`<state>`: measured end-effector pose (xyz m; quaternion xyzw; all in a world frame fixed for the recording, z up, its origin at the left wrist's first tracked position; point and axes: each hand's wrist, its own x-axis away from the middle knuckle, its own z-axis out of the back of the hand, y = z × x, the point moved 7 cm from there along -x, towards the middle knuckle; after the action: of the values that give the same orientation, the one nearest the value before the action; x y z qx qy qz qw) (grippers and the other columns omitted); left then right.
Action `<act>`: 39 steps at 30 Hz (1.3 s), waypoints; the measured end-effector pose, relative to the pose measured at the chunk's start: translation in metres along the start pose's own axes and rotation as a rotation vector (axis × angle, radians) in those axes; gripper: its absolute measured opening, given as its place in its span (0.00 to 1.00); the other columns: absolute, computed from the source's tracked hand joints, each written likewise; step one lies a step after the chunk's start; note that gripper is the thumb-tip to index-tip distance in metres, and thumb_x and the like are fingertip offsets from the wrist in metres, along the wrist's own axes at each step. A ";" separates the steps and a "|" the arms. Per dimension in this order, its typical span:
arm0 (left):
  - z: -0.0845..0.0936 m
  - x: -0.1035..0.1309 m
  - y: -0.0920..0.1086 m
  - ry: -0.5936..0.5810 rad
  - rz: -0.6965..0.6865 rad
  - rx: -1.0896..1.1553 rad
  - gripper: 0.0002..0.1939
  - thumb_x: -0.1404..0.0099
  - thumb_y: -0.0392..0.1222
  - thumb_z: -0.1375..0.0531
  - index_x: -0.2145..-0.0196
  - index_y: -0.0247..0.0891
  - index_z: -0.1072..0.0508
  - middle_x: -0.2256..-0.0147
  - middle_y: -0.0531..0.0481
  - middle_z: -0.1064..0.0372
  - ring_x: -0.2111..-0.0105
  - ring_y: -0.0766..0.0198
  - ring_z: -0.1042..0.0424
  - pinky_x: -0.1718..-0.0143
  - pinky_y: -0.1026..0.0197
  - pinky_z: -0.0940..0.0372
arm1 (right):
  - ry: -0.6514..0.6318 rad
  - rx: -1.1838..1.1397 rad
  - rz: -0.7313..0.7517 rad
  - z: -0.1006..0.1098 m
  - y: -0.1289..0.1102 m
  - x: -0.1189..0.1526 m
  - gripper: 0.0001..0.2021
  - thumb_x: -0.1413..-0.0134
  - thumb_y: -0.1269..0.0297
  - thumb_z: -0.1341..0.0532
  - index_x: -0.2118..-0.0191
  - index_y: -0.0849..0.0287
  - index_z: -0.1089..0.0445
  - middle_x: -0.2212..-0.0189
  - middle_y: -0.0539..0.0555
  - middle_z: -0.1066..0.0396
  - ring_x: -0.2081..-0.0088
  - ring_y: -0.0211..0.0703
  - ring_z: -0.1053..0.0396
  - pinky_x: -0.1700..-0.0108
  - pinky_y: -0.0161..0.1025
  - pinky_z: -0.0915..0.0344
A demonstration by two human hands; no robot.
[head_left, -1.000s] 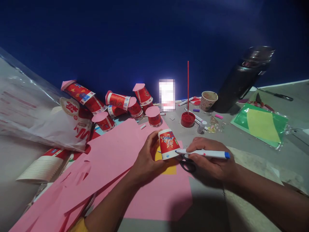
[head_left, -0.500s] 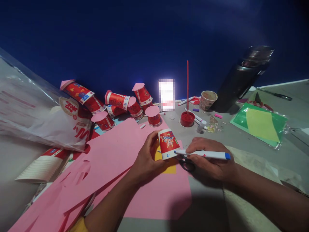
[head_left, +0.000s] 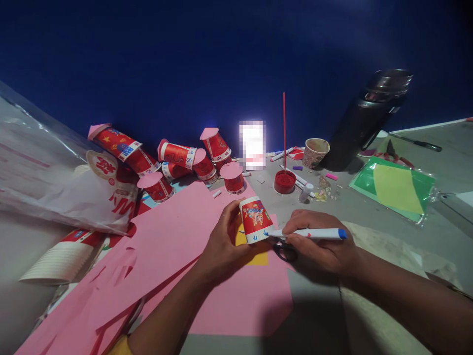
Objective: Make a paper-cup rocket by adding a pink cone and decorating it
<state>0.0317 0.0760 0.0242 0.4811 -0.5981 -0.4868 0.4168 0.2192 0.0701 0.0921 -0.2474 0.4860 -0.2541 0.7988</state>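
Note:
My left hand (head_left: 229, 235) grips a red and white paper cup (head_left: 254, 217) upside down, fingers behind it and thumb near its rim. The cup has a colourful figure on its side and small blue marks on its white rim band. Between the fingers of my right hand (head_left: 314, 241) is a white marker (head_left: 325, 234) with a blue end, its tip at the cup's band. Black scissor handles (head_left: 284, 250) show just below the tip, over pink paper (head_left: 236, 296). A yellow sheet (head_left: 261, 259) lies under the cup.
Several red cups with pink tops (head_left: 232, 178) stand and lean at the back left. Pink sheets (head_left: 162, 236), a plastic bag (head_left: 62, 172) and stacked cups (head_left: 61, 256) are at left. A red pot (head_left: 284, 182), patterned cup (head_left: 316, 154), black flask (head_left: 354, 125) and green packet (head_left: 393, 190) sit right.
The marker tip has stayed at the cup's white band, where a blue mark beside it now shows more fully. The whole view has shifted slightly.

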 end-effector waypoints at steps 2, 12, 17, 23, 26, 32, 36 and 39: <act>0.003 0.000 -0.002 0.005 0.004 -0.004 0.43 0.48 0.34 0.25 0.38 0.47 0.36 0.34 0.42 0.36 0.32 0.43 0.37 0.37 0.45 0.33 | 0.076 0.001 -0.004 0.007 0.002 0.001 0.06 0.34 0.69 0.38 0.62 0.56 0.24 0.71 0.52 0.20 0.72 0.41 0.25 0.69 0.37 0.30; 0.010 0.000 -0.004 0.012 0.019 -0.018 0.44 0.46 0.40 0.24 0.39 0.48 0.43 0.37 0.40 0.35 0.38 0.46 0.31 0.41 0.46 0.31 | 0.188 -0.008 -0.102 0.019 0.010 0.002 0.03 0.36 0.70 0.35 0.62 0.57 0.24 0.71 0.51 0.20 0.74 0.40 0.24 0.71 0.34 0.29; 0.008 0.001 -0.009 -0.007 0.022 -0.021 0.44 0.45 0.41 0.24 0.38 0.49 0.44 0.39 0.41 0.35 0.41 0.47 0.29 0.44 0.48 0.29 | 0.118 -0.090 -0.104 0.011 0.008 0.005 0.03 0.34 0.67 0.35 0.60 0.57 0.23 0.70 0.53 0.20 0.72 0.41 0.24 0.70 0.36 0.28; 0.006 0.001 -0.007 -0.005 0.012 -0.024 0.43 0.45 0.39 0.25 0.39 0.48 0.43 0.40 0.41 0.34 0.41 0.46 0.29 0.45 0.48 0.29 | 0.103 -0.124 -0.104 0.007 0.009 0.006 0.03 0.33 0.65 0.36 0.60 0.57 0.24 0.70 0.53 0.21 0.72 0.41 0.25 0.69 0.37 0.29; 0.006 0.001 -0.006 -0.012 0.018 -0.019 0.44 0.46 0.40 0.25 0.39 0.48 0.43 0.39 0.40 0.34 0.40 0.46 0.29 0.44 0.47 0.29 | 0.115 -0.123 -0.095 0.007 0.008 0.003 0.04 0.34 0.65 0.35 0.60 0.57 0.23 0.70 0.53 0.21 0.73 0.41 0.26 0.70 0.37 0.29; 0.006 0.001 -0.006 -0.010 -0.005 -0.029 0.44 0.46 0.41 0.23 0.39 0.47 0.43 0.40 0.41 0.34 0.41 0.48 0.29 0.45 0.49 0.29 | 0.068 -0.138 -0.092 0.006 0.006 0.001 0.04 0.34 0.67 0.37 0.62 0.57 0.25 0.74 0.51 0.24 0.75 0.39 0.28 0.72 0.36 0.33; 0.004 0.000 -0.005 -0.018 -0.011 -0.028 0.43 0.45 0.42 0.23 0.40 0.47 0.42 0.40 0.41 0.34 0.41 0.47 0.29 0.43 0.48 0.31 | 0.070 -0.162 -0.066 0.006 0.005 0.002 0.03 0.34 0.69 0.37 0.61 0.57 0.25 0.73 0.50 0.24 0.74 0.39 0.28 0.70 0.36 0.33; 0.005 -0.001 -0.006 -0.017 -0.013 -0.028 0.43 0.45 0.41 0.24 0.39 0.46 0.43 0.39 0.40 0.35 0.39 0.47 0.31 0.41 0.47 0.31 | 0.056 -0.147 -0.065 0.004 0.004 0.002 0.03 0.35 0.70 0.37 0.61 0.57 0.25 0.74 0.50 0.24 0.74 0.38 0.28 0.69 0.36 0.33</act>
<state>0.0275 0.0773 0.0177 0.4752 -0.5914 -0.5020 0.4153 0.2245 0.0725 0.0904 -0.3137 0.5174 -0.2501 0.7559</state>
